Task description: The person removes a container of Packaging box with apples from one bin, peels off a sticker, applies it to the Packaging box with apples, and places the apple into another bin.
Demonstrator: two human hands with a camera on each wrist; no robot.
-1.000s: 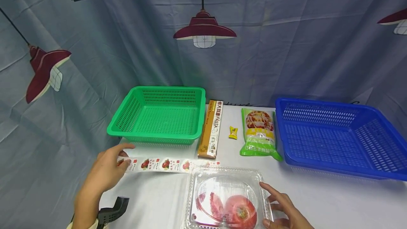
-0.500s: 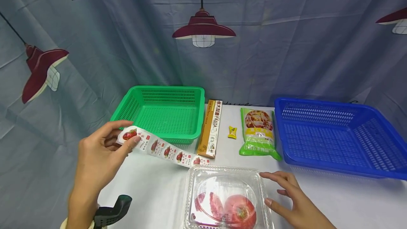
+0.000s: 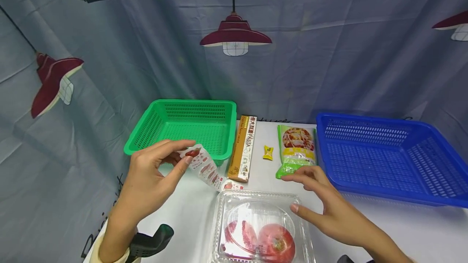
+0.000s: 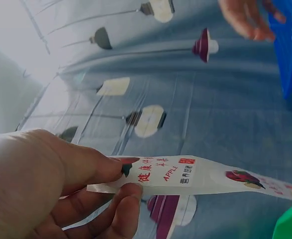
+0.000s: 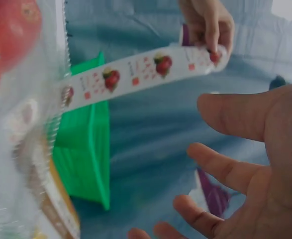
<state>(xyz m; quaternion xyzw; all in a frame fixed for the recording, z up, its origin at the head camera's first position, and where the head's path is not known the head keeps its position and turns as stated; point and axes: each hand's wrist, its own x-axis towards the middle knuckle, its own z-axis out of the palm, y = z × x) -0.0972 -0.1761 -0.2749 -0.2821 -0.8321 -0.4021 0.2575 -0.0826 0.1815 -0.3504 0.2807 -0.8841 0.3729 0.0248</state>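
Note:
My left hand (image 3: 153, 177) pinches one end of a strip of stickers (image 3: 209, 170) between thumb and fingertips, lifted off the table. The strip slants down to the right, its far end by the back edge of a clear plastic clamshell box (image 3: 260, 210). In the left wrist view the sticker strip (image 4: 168, 174) shows red fruit pictures and the word APPLE. Two red, round fruits (image 3: 276, 243) lie inside the lidded box, partly blurred by glare. My right hand (image 3: 329, 206) hovers over the box's right side, fingers spread and holding nothing.
A green basket (image 3: 228, 133) stands at the back left, a blue basket (image 3: 365, 190) at the right. Between them lie a pasta box (image 3: 243, 148), a small yellow wrapped packet (image 3: 268, 152) and a green food bag (image 3: 297, 145). A printed curtain (image 3: 278, 80) hangs behind.
My left hand has picked up the sticker strip's end, raised it and carried it right. My right hand has moved from the box's right edge up and left, above it.

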